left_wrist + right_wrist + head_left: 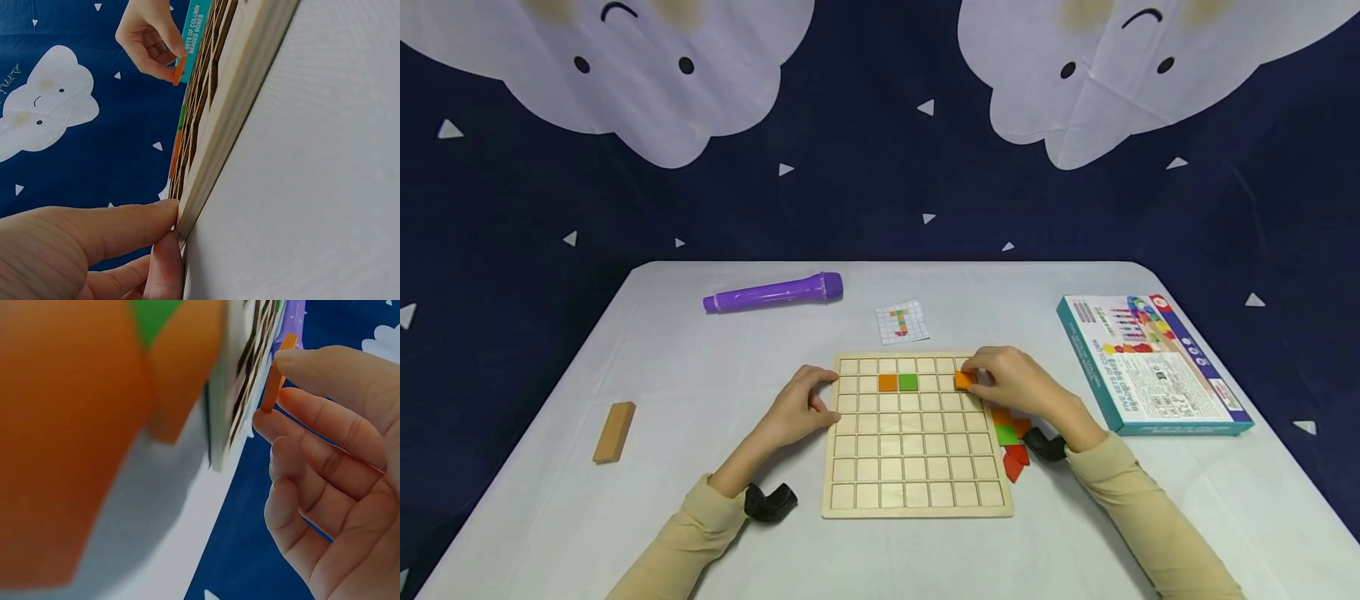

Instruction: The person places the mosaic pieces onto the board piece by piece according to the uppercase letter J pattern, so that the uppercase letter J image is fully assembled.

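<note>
A light wooden grid board [880,508] lies on the table with an orange square tile [888,382] and a green square tile [908,382] side by side in its second row. My right hand [1011,379] pinches another orange tile [275,378] between thumb and fingertips, over the board's upper right cells. At the left edge, my left hand [797,404] touches the board with thumb and forefinger tips set apart along the rim. A patterned card [902,322] lies just beyond the board. Loose orange, green and red pieces [1017,454] sit along its right side.
A purple microphone-shaped tube [775,293] lies at the back left. At the far left is a wooden block [613,432]. A teal-sided box [1157,367] lies on the right, past my right forearm. Black bands hang at both wrists.
</note>
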